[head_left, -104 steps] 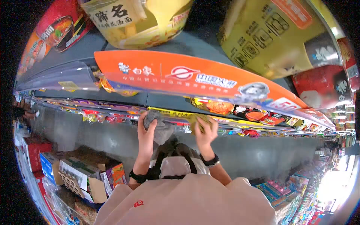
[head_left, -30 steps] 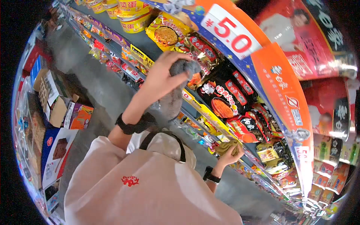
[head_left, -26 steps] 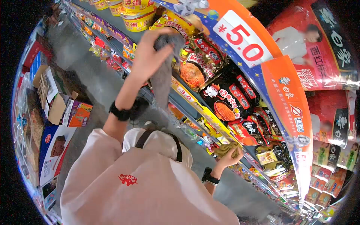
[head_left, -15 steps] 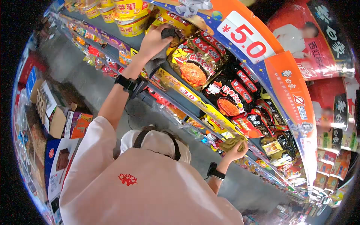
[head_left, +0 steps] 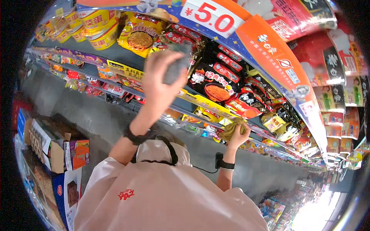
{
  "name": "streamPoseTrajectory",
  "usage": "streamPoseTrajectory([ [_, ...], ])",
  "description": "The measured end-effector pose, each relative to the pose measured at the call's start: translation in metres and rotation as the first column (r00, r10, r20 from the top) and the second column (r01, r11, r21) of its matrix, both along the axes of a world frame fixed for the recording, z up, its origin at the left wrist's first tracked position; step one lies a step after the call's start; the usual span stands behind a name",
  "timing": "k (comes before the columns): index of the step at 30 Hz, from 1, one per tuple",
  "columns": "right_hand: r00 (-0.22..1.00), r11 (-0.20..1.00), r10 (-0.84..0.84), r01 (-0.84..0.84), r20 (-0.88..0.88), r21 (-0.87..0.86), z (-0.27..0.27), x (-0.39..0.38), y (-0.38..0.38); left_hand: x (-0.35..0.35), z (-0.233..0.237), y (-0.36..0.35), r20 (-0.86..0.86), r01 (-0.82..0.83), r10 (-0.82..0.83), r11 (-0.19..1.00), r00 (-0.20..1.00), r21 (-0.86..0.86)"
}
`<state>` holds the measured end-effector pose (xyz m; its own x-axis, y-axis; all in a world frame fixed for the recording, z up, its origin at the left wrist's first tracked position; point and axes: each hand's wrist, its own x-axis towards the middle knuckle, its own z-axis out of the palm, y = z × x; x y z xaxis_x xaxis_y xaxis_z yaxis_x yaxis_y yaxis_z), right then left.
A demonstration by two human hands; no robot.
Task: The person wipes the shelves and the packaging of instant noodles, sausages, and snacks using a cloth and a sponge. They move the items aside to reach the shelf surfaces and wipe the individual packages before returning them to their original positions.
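Note:
My left hand point(head_left: 162, 75), blurred by motion, is wrapped round a dark grey cloth point(head_left: 179, 63). It is raised in front of the noodle shelf, covering part of the packets and the yellow price strip. My right hand point(head_left: 240, 134) grips a crumpled olive cloth point(head_left: 229, 130) at the shelf's front edge, just below a red noodle packet point(head_left: 244, 104). Between the hands lies a black noodle packet point(head_left: 216, 82). A yellow noodle packet point(head_left: 139, 34) is up and to the left of my left hand.
Yellow noodle tubs point(head_left: 101, 32) are stacked on the upper left shelf. An orange and blue sign point(head_left: 269, 50) arches over the goods. Large red noodle buckets point(head_left: 320, 57) stand at the right. Open cardboard boxes point(head_left: 58, 154) are at the left.
My left hand has lifted off the shelf with the grey cloth and moved right along the packets, uncovering the yellow packet. The view has shifted; my right hand remains near the shelf edge.

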<state>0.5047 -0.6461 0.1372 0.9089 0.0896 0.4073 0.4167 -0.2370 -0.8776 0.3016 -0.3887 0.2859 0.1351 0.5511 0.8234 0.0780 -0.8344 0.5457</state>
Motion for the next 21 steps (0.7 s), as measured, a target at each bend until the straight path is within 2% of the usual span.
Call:
streamPoseTrajectory([
  [2,0.986,0.999,-0.034,0.039,0.164,-0.028,-0.001,-0.002,0.001,0.025,-0.013,-0.022,0.063,0.141,-0.137,0.988,0.989,-0.062],
  [4,0.953,0.99,-0.067,0.101,0.294,-0.102,0.018,-0.014,0.007,0.044,-0.026,-0.039,0.044,0.219,-0.216,0.971,0.975,-0.098],
  [8,0.91,0.992,-0.119,0.121,0.398,0.019,0.06,-0.015,0.022,0.068,-0.05,-0.061,-0.027,0.256,-0.266,0.946,0.964,-0.198],
  [10,0.892,0.994,-0.09,0.105,0.443,-0.01,0.072,-0.008,0.03,0.077,-0.064,-0.064,-0.07,0.251,-0.27,0.947,0.96,-0.199],
  [12,0.858,0.985,0.039,0.054,0.512,-0.167,0.075,-0.01,0.044,0.078,-0.07,-0.069,-0.222,0.209,-0.241,0.965,0.945,-0.159],
  [14,0.845,0.962,0.206,-0.083,0.493,-0.26,0.065,-0.017,0.057,0.081,-0.074,-0.072,-0.226,0.199,-0.23,0.968,0.947,-0.15],
  [16,0.842,0.941,0.278,-0.144,0.462,-0.305,0.057,-0.028,0.066,0.085,-0.073,-0.075,-0.214,0.123,-0.148,0.984,0.966,-0.126],
  [17,0.865,0.941,0.286,-0.172,0.412,-0.291,0.055,-0.032,0.066,0.087,-0.072,-0.074,-0.204,0.104,-0.123,0.989,0.971,-0.101],
  [21,0.867,0.966,0.189,-0.079,0.461,-0.248,0.071,-0.013,0.052,0.088,-0.071,-0.08,-0.236,0.042,-0.064,0.994,0.97,-0.098],
])
